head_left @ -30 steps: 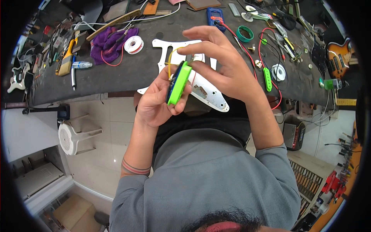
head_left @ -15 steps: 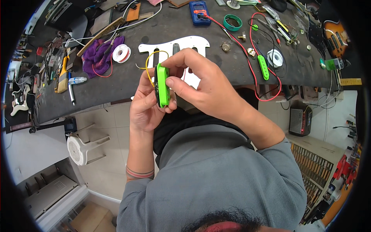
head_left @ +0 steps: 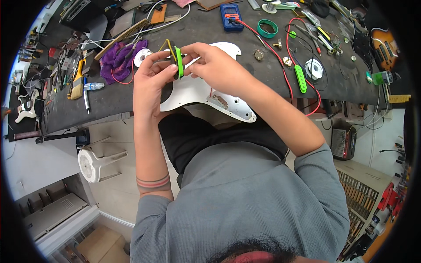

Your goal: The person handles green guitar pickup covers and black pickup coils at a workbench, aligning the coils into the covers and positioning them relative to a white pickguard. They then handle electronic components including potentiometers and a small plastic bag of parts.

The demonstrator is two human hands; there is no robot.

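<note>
Over the bench, both hands hold a guitar pickup with a bright green cover (head_left: pixel 180 63), standing on edge with its dark side to the left. My left hand (head_left: pixel 149 81) pinches it between thumb and fingers from the left. From the right, the fingers of my right hand (head_left: pixel 208 63) are closed on its upper part. A yellow wire (head_left: pixel 165 44) loops out of the pickup at the top left. Beneath the hands lies a white pickguard (head_left: pixel 188 92), partly covered by them, with a switch (head_left: pixel 218 101) mounted toward its lower right.
A blue multimeter (head_left: pixel 231 18) with red leads, a green ring (head_left: pixel 267 28), potentiometers (head_left: pixel 258 54) and another green pickup cover (head_left: pixel 300 79) lie to the right, near a wire spool (head_left: pixel 313 69). On the left are a purple cloth (head_left: pixel 116 61) and a brush (head_left: pixel 78 83). A white stool (head_left: pixel 90 165) stands below.
Both hands have carried the pickup farther from my body and slightly left. More of the pickguard's lower right part shows now.
</note>
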